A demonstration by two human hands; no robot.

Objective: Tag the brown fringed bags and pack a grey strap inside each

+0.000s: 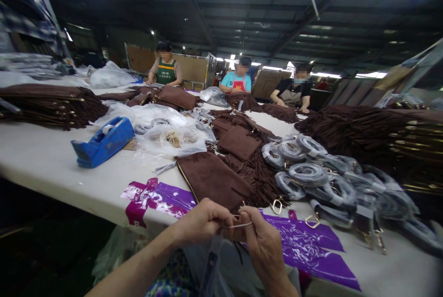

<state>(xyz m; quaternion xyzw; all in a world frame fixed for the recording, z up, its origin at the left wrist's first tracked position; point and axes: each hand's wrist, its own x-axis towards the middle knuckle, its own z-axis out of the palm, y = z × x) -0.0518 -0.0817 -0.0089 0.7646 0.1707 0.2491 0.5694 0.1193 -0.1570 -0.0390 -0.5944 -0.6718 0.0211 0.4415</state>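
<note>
My left hand [204, 223] is closed in a pinch at the table's front edge. Close beside it, my right hand [265, 246] pinches too. A thin pale cord [239, 226] runs between the fingertips of both hands. Below them hangs a piece of clear plastic wrapping [216, 251], partly hidden; whether it joins the cord I cannot tell. Just beyond my fingers lies a flat brown suede bag [214, 179] with a zip edge and long fringe. Purple tape [304, 246] covers the table edge beneath and beside my hands.
Plastic-wrapped coiled straps [311, 174] with gold clasps pile up at right. A blue tape dispenser [104, 142] and plastic bags [169, 133] stand left of centre. Brown fringed bags are stacked left [44, 105] and right [353, 130]. Three people [237, 80] work across the table.
</note>
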